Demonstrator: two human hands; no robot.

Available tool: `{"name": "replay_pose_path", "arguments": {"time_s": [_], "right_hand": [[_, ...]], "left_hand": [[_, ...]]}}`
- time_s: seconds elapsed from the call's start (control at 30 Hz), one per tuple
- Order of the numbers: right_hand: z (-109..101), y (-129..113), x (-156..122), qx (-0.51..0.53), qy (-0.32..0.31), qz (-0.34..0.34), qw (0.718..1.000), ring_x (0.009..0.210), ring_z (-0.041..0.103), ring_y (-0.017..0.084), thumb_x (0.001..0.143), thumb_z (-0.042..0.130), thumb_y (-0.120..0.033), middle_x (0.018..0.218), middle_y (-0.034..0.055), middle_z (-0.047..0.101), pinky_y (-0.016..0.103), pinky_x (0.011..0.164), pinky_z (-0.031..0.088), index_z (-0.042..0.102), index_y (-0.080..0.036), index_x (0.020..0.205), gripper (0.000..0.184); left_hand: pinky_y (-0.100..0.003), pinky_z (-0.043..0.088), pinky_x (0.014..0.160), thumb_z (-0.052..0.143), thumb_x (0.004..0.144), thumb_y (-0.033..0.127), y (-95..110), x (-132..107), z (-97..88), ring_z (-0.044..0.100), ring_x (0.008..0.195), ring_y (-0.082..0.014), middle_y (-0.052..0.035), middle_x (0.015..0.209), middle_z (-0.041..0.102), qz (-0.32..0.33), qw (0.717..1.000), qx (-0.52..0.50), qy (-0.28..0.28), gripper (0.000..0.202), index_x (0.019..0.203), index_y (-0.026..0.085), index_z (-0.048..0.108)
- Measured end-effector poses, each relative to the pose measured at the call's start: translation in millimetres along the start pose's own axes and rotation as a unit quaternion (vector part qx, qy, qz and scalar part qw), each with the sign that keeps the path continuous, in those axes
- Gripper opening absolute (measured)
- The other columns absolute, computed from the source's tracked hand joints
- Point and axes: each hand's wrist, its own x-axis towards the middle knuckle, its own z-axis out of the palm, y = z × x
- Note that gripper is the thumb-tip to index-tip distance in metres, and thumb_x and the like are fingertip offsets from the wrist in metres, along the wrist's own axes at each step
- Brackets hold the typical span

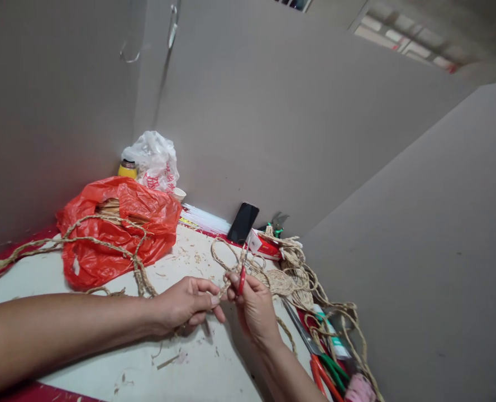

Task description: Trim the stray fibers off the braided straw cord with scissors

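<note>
My left hand (191, 304) is closed, its thumb and fingers pinching a length of braided straw cord (223, 289) over the white work surface. Close to its right, my right hand (256, 307) is closed around a small red-handled tool (242, 279). The tool's thin metal end points up and away; its exact kind is hard to make out. The cord runs between the two hands, and the right fingertips touch it. Beyond them, a loop of the cord (213, 254) and a coiled round of braid (279, 282) lie on the surface.
An orange-red plastic bag (160, 223) with straw sits at left, more braid draped over it. A black phone (243, 222) leans at the back wall. At right lie large shears (304, 329), green and orange handles, and tangled cord (352, 312). Straw scraps dot the white surface (206, 368).
</note>
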Motion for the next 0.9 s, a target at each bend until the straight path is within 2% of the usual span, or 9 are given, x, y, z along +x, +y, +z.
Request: {"name": "replay_pose_path", "arguments": {"time_s": [0.13,0.27,0.37,0.53,0.6,0.7,0.83,0.9], "right_hand": [[2.1,3.2,5.4,-0.007,0.003,-0.008,1.000,0.045,0.049,0.011,0.069,0.074,-0.046,0.049,-0.0039,0.050,0.024,0.049,0.037,0.064,-0.017,0.065,0.031],[1.7,1.0,4.5,-0.035,0.001,-0.014,0.999,0.046,0.050,0.012,0.068,0.074,-0.047,0.050,-0.0034,0.051,0.024,0.048,0.037,0.066,-0.017,0.067,0.031],[0.7,-4.7,-0.4,-0.066,-0.006,-0.026,0.997,0.047,0.047,0.012,0.067,0.075,-0.045,0.051,-0.0028,0.051,0.024,0.048,0.037,0.066,-0.017,0.063,0.029],[1.6,-15.0,-5.6,-0.124,-0.004,-0.059,0.991,0.052,0.045,0.012,0.067,0.073,-0.042,0.054,-0.0011,0.054,0.025,0.053,0.038,0.067,-0.018,0.059,0.026],[2.2,-16.7,-4.9,-0.145,-0.007,-0.069,0.987,0.054,0.045,0.013,0.068,0.072,-0.042,0.054,-0.0010,0.053,0.025,0.054,0.038,0.065,-0.018,0.057,0.027],[0.1,-17.2,-2.8,-0.178,-0.020,-0.069,0.981,0.052,0.043,0.012,0.071,0.067,-0.044,0.054,-0.0010,0.051,0.025,0.051,0.036,0.063,-0.018,0.057,0.030],[-13.7,-21.2,-4.5,-0.233,-0.035,-0.069,0.969,0.047,0.036,0.011,0.079,0.058,-0.047,0.049,-0.0025,0.043,0.024,0.045,0.030,0.055,-0.018,0.056,0.037],[-23.2,-24.8,-10.2,-0.269,-0.043,-0.079,0.959,0.049,0.036,0.011,0.079,0.058,-0.042,0.050,-0.0027,0.042,0.024,0.046,0.029,0.050,-0.019,0.053,0.036]], "left_hand": [[-0.016,0.016,0.031,0.066,0.076,0.033,1.2,-1.2,-1.5,0.027,0.031,0.0006,-0.0041,0.076,0.069,-0.015,1.000,-0.023,-0.013,0.029,0.096,0.013,0.058],[-0.017,0.017,0.028,0.062,0.079,0.041,0.2,-1.7,-1.3,0.032,0.028,-0.0017,-0.0037,0.069,0.069,-0.030,1.000,-0.001,-0.007,0.035,0.099,0.013,0.058],[-0.017,0.018,0.028,0.060,0.079,0.050,-0.1,-1.0,-1.4,0.034,0.027,-0.0029,-0.0021,0.061,0.067,-0.027,0.999,0.030,0.002,0.039,0.093,0.013,0.057],[-0.016,0.028,0.035,0.068,0.072,0.049,1.6,0.5,-2.1,0.045,0.036,-0.0021,-0.0036,0.073,0.069,-0.001,0.997,0.062,0.045,0.039,0.080,0.011,0.063],[-0.016,0.031,0.038,0.069,0.071,0.048,3.2,0.5,-2.1,0.047,0.039,-0.0029,-0.0022,0.067,0.067,-0.008,0.997,0.062,0.049,0.039,0.083,0.011,0.065],[-0.016,0.027,0.035,0.069,0.070,0.045,4.9,0.3,-1.7,0.041,0.034,-0.0042,0.0021,0.052,0.061,-0.027,0.996,0.061,0.053,0.038,0.088,0.012,0.065],[-0.017,0.020,0.033,0.065,0.071,0.039,4.1,2.1,-1.8,0.034,0.030,-0.0034,0.0046,0.046,0.057,-0.020,0.991,0.068,0.110,0.032,0.088,0.013,0.062],[-0.017,0.018,0.033,0.063,0.071,0.037,3.5,3.7,-2.8,0.032,0.029,-0.0033,0.0058,0.045,0.055,-0.015,0.985,0.083,0.150,0.031,0.089,0.012,0.062]]}}
